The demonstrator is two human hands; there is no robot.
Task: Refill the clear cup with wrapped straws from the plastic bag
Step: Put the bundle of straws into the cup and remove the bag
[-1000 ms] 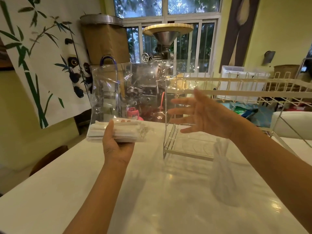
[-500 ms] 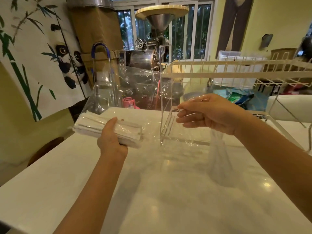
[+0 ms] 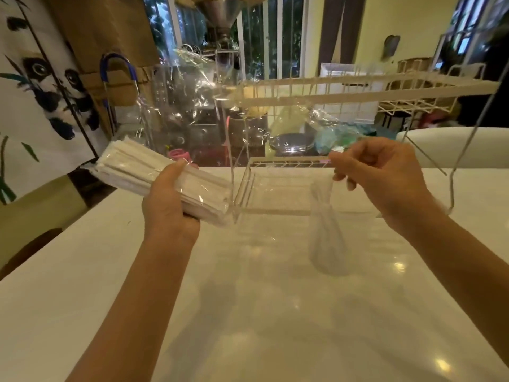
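My left hand point(image 3: 168, 205) grips a thick bundle of white wrapped straws point(image 3: 132, 166) through the clear plastic bag point(image 3: 192, 86) around it. The bundle is tilted, its far end up and to the left. The loose bag billows up and across to the right. My right hand point(image 3: 385, 172) pinches the bag's clear edge at chest height, fingers curled. Below that hand a hazy translucent shape point(image 3: 329, 238) stands on the white table point(image 3: 248, 312); it looks like the clear cup, narrow at the top, and its contents are too blurred to tell.
A clear acrylic stand point(image 3: 275, 188) sits on the table between my hands. A white wire rack point(image 3: 358, 89) spans overhead to the right, its thin legs reaching the table. Behind are a steel machine point(image 3: 220, 23), a panda cloth point(image 3: 41, 86) and a white chair back point(image 3: 454, 144).
My right hand went from open and spread to closed on the bag's edge, and dropped lower. My left hand tilted the straw bundle and brought it closer. The view tipped downward.
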